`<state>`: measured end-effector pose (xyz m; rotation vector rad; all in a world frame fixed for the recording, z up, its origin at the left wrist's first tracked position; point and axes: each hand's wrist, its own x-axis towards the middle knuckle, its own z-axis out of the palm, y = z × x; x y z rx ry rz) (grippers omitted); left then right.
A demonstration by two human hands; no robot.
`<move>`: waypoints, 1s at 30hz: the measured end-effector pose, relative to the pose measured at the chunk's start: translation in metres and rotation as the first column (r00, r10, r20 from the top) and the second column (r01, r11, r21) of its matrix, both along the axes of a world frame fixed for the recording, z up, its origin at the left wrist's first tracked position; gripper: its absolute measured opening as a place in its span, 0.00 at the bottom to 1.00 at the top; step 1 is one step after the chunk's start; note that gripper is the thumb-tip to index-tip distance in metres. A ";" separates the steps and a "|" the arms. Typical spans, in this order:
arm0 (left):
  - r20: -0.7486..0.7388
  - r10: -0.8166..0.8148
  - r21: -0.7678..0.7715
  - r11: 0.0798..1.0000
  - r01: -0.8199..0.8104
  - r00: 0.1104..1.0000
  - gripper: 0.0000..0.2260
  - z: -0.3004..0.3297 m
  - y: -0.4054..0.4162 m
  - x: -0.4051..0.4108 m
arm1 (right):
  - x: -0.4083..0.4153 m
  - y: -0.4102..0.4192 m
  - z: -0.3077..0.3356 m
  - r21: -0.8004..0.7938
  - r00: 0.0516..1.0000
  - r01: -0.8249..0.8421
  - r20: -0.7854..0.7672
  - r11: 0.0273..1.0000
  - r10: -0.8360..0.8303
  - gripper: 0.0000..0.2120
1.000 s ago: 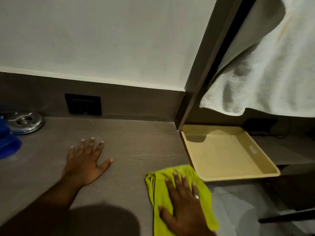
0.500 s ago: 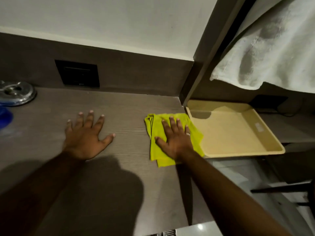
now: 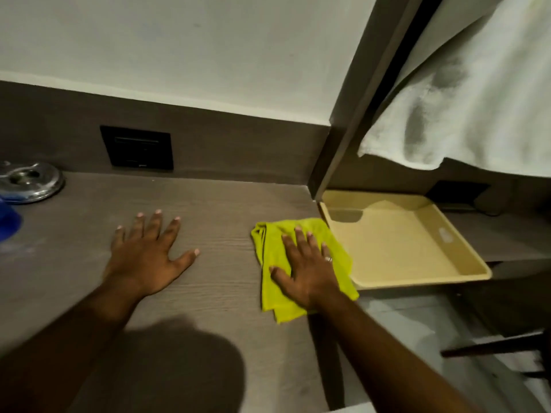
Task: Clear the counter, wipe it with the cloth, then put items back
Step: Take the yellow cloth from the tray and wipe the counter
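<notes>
A folded yellow-green cloth (image 3: pixel 274 242) lies on the grey-brown wooden counter (image 3: pixel 223 201), near its right end. My right hand (image 3: pixel 304 266) presses flat on top of the cloth, fingers spread and pointing at the back wall, with a ring on one finger. My left hand (image 3: pixel 146 254) rests palm down on the bare counter to the left, fingers apart and holding nothing. The stretch of counter between and around my hands carries no items.
A beige tray (image 3: pixel 423 281) sits just right of the cloth on a lower shelf. A shiny metal dish (image 3: pixel 29 183) and a blue object (image 3: pixel 9 222) stand at the far left. A black wall socket (image 3: pixel 137 147) is behind. A white towel (image 3: pixel 462 99) hangs upper right.
My right hand has pushed the cloth from the counter's front edge toward the back wall, beside the tray. My left hand has stayed flat in place.
</notes>
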<state>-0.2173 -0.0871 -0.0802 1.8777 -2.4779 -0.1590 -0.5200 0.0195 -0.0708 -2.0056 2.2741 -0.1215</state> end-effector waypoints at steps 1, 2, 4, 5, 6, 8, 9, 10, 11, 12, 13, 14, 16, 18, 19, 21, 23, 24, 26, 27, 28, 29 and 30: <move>-0.010 -0.001 0.002 1.000 0.001 1.000 0.43 0.001 0.001 0.000 | 0.003 0.018 0.001 -0.006 1.000 -0.007 -0.006 1.000 0.007 0.39; -0.015 -0.002 0.003 1.000 0.003 1.000 0.43 0.001 0.002 0.000 | 0.006 0.032 0.000 -0.007 1.000 -0.008 -0.016 1.000 0.008 0.39; -0.010 0.009 0.021 1.000 -0.009 1.000 0.44 0.004 0.004 -0.001 | 0.008 0.047 0.001 -0.009 0.999 -0.002 -0.033 1.000 0.002 0.40; -0.006 0.016 0.034 0.999 -0.016 1.000 0.45 0.005 0.004 -0.001 | 0.009 0.049 0.000 -0.018 0.999 0.004 -0.033 1.000 -0.005 0.40; -0.003 0.019 0.045 0.999 -0.019 1.000 0.45 0.007 0.004 -0.002 | 0.009 0.047 0.000 -0.030 0.999 0.009 -0.032 0.999 -0.010 0.40; 0.006 0.027 0.062 0.998 -0.028 1.000 0.45 0.009 0.004 -0.003 | 0.008 0.036 -0.003 -0.043 0.999 0.025 -0.042 0.999 -0.027 0.40; 0.007 0.035 0.070 0.997 -0.036 0.999 0.45 0.010 0.003 -0.004 | 0.008 0.028 -0.004 -0.041 0.998 0.039 -0.046 0.998 -0.041 0.40; 0.005 0.047 0.070 0.996 -0.047 0.999 0.43 0.010 0.003 -0.005 | 0.007 0.017 -0.005 -0.038 0.997 0.054 -0.046 0.998 -0.056 0.40; -0.001 0.056 0.069 0.996 -0.056 0.998 0.42 0.010 0.002 -0.006 | 0.006 0.002 -0.006 -0.036 0.997 0.070 -0.039 0.997 -0.071 0.40; -0.012 0.063 0.073 0.995 -0.062 0.998 0.41 0.009 0.004 -0.007 | 0.004 -0.012 -0.007 -0.039 0.996 0.081 -0.031 0.996 -0.082 0.40; -0.028 0.074 0.077 0.994 -0.071 0.997 0.41 0.008 0.003 -0.008 | 0.003 -0.032 -0.006 -0.046 0.996 0.081 -0.027 0.996 -0.082 0.41; -0.039 0.086 0.084 0.993 -0.083 0.995 0.41 0.006 0.003 -0.009 | 0.001 -0.049 -0.006 -0.047 0.997 0.076 -0.025 0.996 -0.078 0.41; -0.030 0.126 0.092 0.988 -0.123 0.992 0.44 0.005 -0.002 -0.010 | -0.002 -0.087 -0.003 -0.060 0.999 0.048 -0.016 0.997 -0.049 0.40; 0.019 0.172 0.109 0.979 -0.173 0.985 0.45 0.005 -0.009 -0.015 | -0.005 -0.118 0.001 -0.098 0.998 0.058 0.000 0.993 -0.059 0.39; 0.047 0.189 0.138 0.971 -0.194 0.981 0.45 0.005 -0.012 -0.017 | -0.005 -0.129 0.002 -0.132 0.995 0.102 0.005 0.986 -0.103 0.38; 0.092 0.175 0.168 0.968 -0.188 0.980 0.46 0.010 -0.013 -0.018 | 0.002 -0.142 0.004 -0.217 0.975 0.221 0.020 0.951 -0.222 0.37; 0.072 0.129 0.143 0.980 -0.139 0.989 0.50 0.021 -0.009 -0.019 | 0.007 -0.141 0.001 -0.258 0.953 0.300 0.048 0.918 -0.298 0.37; 0.082 0.089 0.123 0.988 -0.098 0.993 0.51 0.028 -0.007 -0.020 | 0.007 -0.139 -0.001 -0.238 0.950 0.311 0.043 0.920 -0.310 0.37; 0.014 0.056 0.094 0.994 -0.057 0.998 0.45 0.032 -0.002 -0.015 | 0.002 -0.142 -0.004 -0.147 0.952 0.307 0.034 0.940 -0.306 0.38; 0.030 0.049 0.079 0.996 -0.052 0.998 0.42 0.033 0.001 -0.015 | -0.001 -0.147 -0.004 -0.106 0.952 0.305 0.031 0.946 -0.304 0.38; 0.045 0.045 0.091 0.995 -0.049 0.998 0.41 0.029 0.002 -0.015 | -0.004 -0.152 -0.003 -0.080 0.953 0.302 0.022 0.950 -0.302 0.39; 0.046 0.044 0.100 0.994 -0.048 0.998 0.41 0.026 0.002 -0.015 | -0.006 -0.157 -0.002 -0.068 0.954 0.301 0.012 0.951 -0.301 0.39; 0.038 0.041 0.091 0.995 -0.045 0.998 0.41 0.024 0.002 -0.013 | -0.005 -0.161 -0.001 -0.058 0.953 0.301 0.001 0.952 -0.301 0.40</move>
